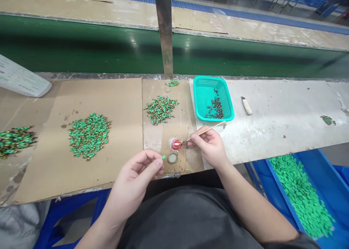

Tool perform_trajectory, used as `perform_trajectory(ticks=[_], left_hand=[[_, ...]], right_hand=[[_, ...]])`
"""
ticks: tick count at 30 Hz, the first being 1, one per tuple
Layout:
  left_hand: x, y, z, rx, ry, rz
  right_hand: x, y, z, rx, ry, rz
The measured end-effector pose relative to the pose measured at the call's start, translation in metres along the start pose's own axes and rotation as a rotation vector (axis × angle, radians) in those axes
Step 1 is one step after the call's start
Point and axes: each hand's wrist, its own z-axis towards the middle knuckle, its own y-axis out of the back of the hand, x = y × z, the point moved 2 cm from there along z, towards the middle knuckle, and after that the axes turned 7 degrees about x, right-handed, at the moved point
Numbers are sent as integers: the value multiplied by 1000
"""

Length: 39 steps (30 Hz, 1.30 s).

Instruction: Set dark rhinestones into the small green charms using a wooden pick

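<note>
Left fingers [152, 169] pinch a small green piece [163, 157]; right fingers [200, 141] grip a thin brush [214, 127].
Bright green, the piece juts out just beside a round cap [172, 158]; the brush, pale-handled, points its dark tip at a glossy red oval [176, 144].

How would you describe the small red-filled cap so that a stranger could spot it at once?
Find the turquoise basket, then look below it and to the left in the picture, where the right hand holds a thin brush. The brush's tip is at the edge of the red-filled cap. Its glossy red inside sets it apart from the pale-filled cap just below.
</note>
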Motion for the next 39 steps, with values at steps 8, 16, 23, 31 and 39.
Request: perform_trajectory(ticks=[8,16,23,31,39], left_hand=[[0,-3,2,-19,-39,-21],[-7,-18,-2,105,-14,-258],[-11,-27,-11,317,-71,-433],[-16,-25,-17,357,-109,-400],[-17,-25,-17,363,-112,-395]], right_hand=[[2,0,1,-2,5,22],[40,-13,-20,62,54,61],[83,-37,-50,128,121,122],[95,-42,-62,160,157,20],[96,-43,-64,157,159,-52]])
